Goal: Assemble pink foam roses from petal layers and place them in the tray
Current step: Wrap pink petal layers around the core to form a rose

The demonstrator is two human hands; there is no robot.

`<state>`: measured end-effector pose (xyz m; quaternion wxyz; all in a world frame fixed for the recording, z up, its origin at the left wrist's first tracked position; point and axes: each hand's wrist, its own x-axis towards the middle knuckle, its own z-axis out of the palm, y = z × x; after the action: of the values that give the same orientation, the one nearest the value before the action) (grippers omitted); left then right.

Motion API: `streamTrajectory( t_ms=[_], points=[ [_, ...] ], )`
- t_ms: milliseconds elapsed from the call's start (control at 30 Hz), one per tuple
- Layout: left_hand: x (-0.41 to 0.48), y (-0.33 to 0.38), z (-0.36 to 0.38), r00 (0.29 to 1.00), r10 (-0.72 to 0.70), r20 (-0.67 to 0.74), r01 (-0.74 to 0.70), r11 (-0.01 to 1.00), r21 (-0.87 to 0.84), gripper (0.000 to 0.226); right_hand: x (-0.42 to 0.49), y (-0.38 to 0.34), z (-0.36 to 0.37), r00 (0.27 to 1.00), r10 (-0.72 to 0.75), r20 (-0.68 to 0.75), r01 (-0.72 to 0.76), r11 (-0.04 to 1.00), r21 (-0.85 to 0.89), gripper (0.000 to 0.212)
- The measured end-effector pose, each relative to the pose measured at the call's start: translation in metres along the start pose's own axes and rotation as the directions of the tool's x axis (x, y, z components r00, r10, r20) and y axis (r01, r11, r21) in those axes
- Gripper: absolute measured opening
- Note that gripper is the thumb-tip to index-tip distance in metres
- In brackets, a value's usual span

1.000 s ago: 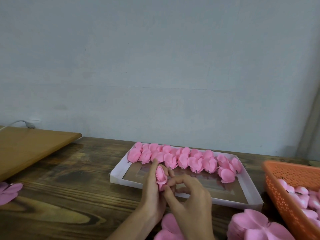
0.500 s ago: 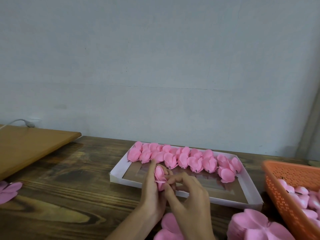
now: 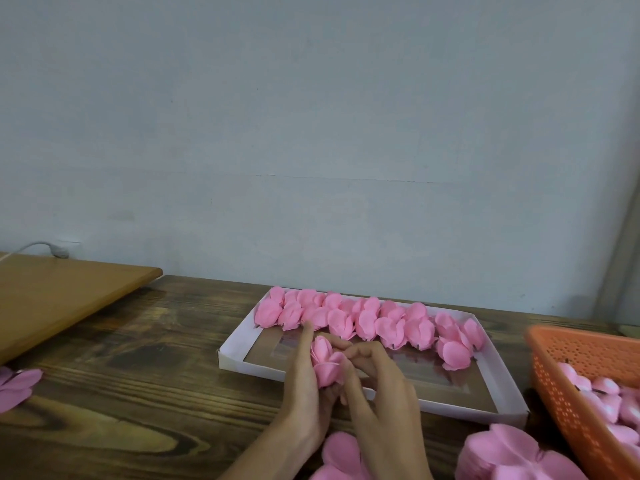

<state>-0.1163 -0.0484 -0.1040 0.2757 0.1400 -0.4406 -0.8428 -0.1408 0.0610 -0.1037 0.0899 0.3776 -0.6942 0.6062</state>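
Observation:
A pink foam rose stands upright between both hands, just above the tray's near rim. My left hand cups it from the left, with one finger straight up along its side. My right hand pinches its petals from the right with curled fingers. The white shallow tray lies behind, with a row of several finished pink roses along its far side. Flat pink petal layers lie near me: one piece under my wrists and a stack to the right.
An orange perforated basket with several pink buds stands at the right edge. A tan wooden board lies at the left, with more pink petal layers at the far left. Dark wooden table; grey wall behind.
The two hands stay in place. My right fingers have worked a little round the rose, and its petals look more closed.

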Motion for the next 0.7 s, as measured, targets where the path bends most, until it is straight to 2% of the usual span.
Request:
streamTrajectory(
  t_ms=[67, 167, 333, 467, 600, 700],
  points=[
    [0.001, -0.002, -0.001, 1.0, 0.004, -0.004, -0.004, 1.0, -0.002, 0.054, 0.001, 0.0, -0.002, 1.0, -0.03, -0.006, 0.029, 0.996, -0.082, 0.012],
    [0.004, -0.003, -0.002, 1.0, -0.006, 0.011, 0.006, 1.0, 0.01, 0.056, 0.002, -0.003, -0.004, 0.995, -0.099, 0.021, 0.1, 0.986, -0.133, 0.023],
    [0.004, -0.004, -0.002, 0.999, -0.033, 0.031, 0.034, 0.999, -0.016, 0.057, 0.004, -0.001, -0.005, 0.997, -0.055, 0.054, 0.063, 0.987, -0.15, 0.024],
    [0.005, -0.006, -0.002, 0.999, -0.034, 0.032, 0.035, 0.999, -0.026, 0.051, 0.006, -0.002, -0.009, 0.995, -0.094, 0.039, 0.1, 0.968, -0.231, 0.021],
    [0.004, -0.004, -0.002, 1.0, -0.022, 0.02, 0.023, 1.0, -0.007, 0.059, 0.005, -0.003, -0.012, 0.991, -0.121, 0.061, 0.135, 0.924, -0.357, 0.019],
    [0.001, -0.003, 0.0, 1.0, -0.011, -0.008, 0.011, 1.0, 0.022, 0.06, 0.008, -0.003, -0.013, 0.992, -0.123, 0.028, 0.126, 0.932, -0.339, 0.019]
  ],
)
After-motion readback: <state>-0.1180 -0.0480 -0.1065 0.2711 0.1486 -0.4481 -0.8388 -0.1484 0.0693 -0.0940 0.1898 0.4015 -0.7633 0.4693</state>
